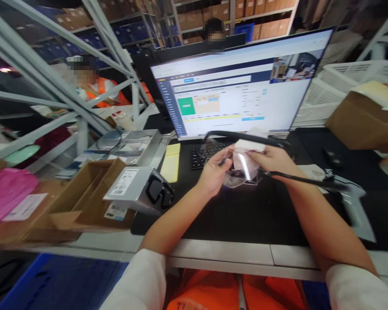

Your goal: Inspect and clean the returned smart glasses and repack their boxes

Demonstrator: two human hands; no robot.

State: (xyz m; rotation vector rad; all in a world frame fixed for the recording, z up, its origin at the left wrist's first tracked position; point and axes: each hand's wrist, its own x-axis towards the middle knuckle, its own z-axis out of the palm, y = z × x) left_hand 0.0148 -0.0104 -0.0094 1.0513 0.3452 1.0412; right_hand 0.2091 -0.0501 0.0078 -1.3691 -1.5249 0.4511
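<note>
A pair of black-framed glasses [242, 136] is held above the dark desk mat [220, 219], its slim, smooth arms spread and its clear lens catching a hard streak of light. By the left hand [215, 170], with thumb and fingers closed in a pinch, the glasses appear to be gripped near the lens; by the right hand [274, 159], a thin, crumpled white sheet [250, 146] is pinched against them. Whether it is cloth or paper cannot be told. The step in hand is judged to be close work on the lens with the sheet; next, a light, steady pinch is called for, with the long arms kept off the keyboard [200, 160] just behind. Farther left, a flat yellow pad [170, 165], a sleek silvery box [129, 189] printed with goggles and an open, matt cardboard box [93, 183] are seen. Behind, the glossy monitor [233, 97] is set at a tilt
</note>
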